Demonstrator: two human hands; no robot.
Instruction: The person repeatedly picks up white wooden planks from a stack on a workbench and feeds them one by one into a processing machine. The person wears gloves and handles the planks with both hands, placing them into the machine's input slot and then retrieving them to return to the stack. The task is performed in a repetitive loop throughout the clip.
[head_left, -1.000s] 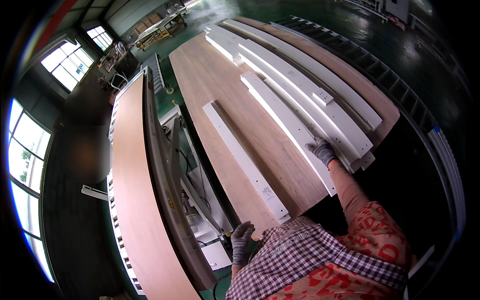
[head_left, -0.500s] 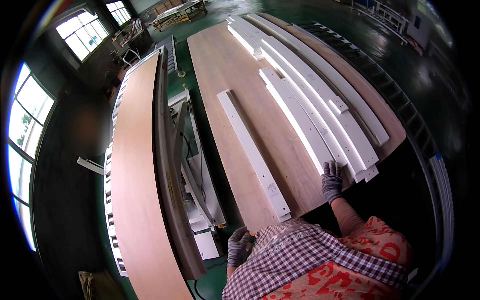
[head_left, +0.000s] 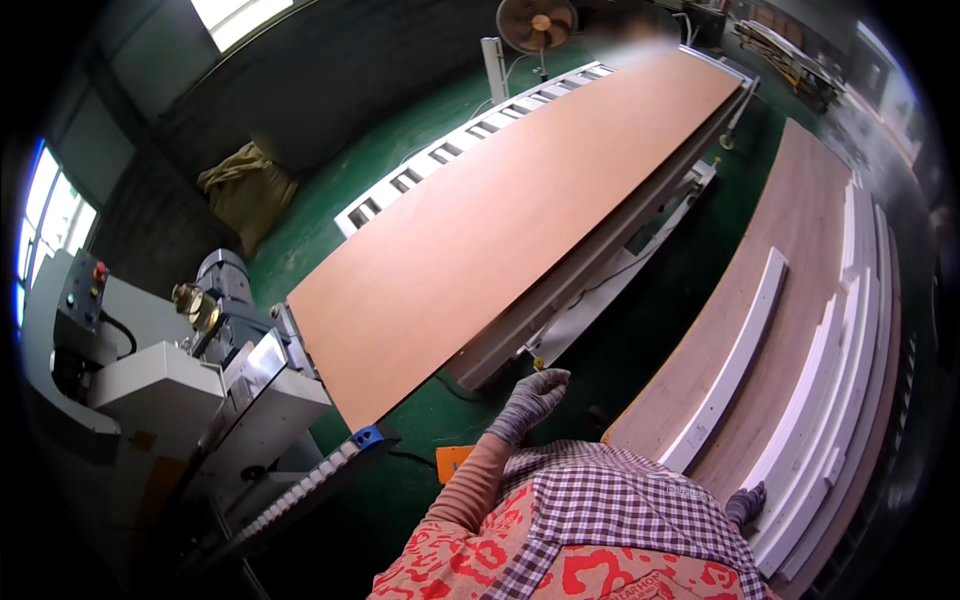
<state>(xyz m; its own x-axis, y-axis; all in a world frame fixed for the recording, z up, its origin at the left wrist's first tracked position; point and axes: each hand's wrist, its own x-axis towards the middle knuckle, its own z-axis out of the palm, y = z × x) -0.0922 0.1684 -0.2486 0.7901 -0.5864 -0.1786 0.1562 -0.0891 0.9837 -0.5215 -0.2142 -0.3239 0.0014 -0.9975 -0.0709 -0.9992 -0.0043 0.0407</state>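
Note:
My left hand (head_left: 535, 398), in a grey knit glove, hangs in the air off the near end of the long tan panel (head_left: 500, 230). Its fingers are bent together with nothing visible in them. My right hand (head_left: 745, 503), also gloved, is low by my side against the near end of a white slat (head_left: 795, 425); its fingers look extended along it, partly hidden by their angle. More white slats (head_left: 850, 400) lie side by side to the right. A single white slat (head_left: 735, 365) lies apart on the brown wood-grain board stack (head_left: 790, 210).
The tan panel rests on a white roller-edged table (head_left: 430, 170). At left stands a machine with a motor (head_left: 225, 275) and a control box (head_left: 85, 290). A fan (head_left: 538, 22), a sack (head_left: 245, 190) and an orange plate (head_left: 453, 462) are around on the green floor.
My view has swung left, bringing the machine and fan into sight. My left hand has lifted and reached out toward the tan panel's near end. The right hand stays by the white slats.

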